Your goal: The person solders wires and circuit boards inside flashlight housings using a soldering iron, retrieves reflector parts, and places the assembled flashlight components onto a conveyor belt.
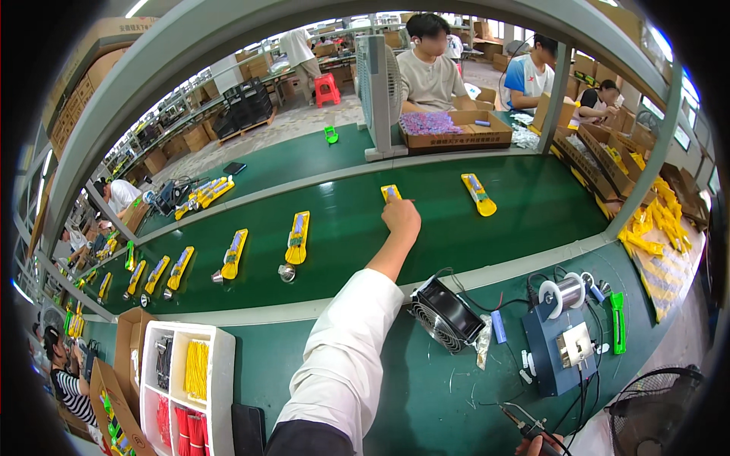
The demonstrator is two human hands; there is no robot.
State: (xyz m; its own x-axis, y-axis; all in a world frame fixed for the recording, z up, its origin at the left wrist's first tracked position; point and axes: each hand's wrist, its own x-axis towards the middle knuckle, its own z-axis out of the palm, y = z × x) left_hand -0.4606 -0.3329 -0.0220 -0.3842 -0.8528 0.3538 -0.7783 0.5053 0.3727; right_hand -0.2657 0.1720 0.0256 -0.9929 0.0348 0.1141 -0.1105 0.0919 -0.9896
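My left hand reaches out over the green belt, its fingers closed at the near end of a yellow plastic housing that lies there. That hand covers the housing's lower part. Low at the right edge of the bench, my right hand is wrapped round a soldering iron, and only part of the hand shows. To its right stands a blue soldering machine with a solder wire spool. Another yellow housing with a purple cell lies farther right on the belt.
Several yellow housings with metal lamp heads line the belt leftward. A black fan, a loose purple cell and a green housing lie on the bench. A white divided box holds wires. Metal posts frame the belt; co-workers sit beyond.
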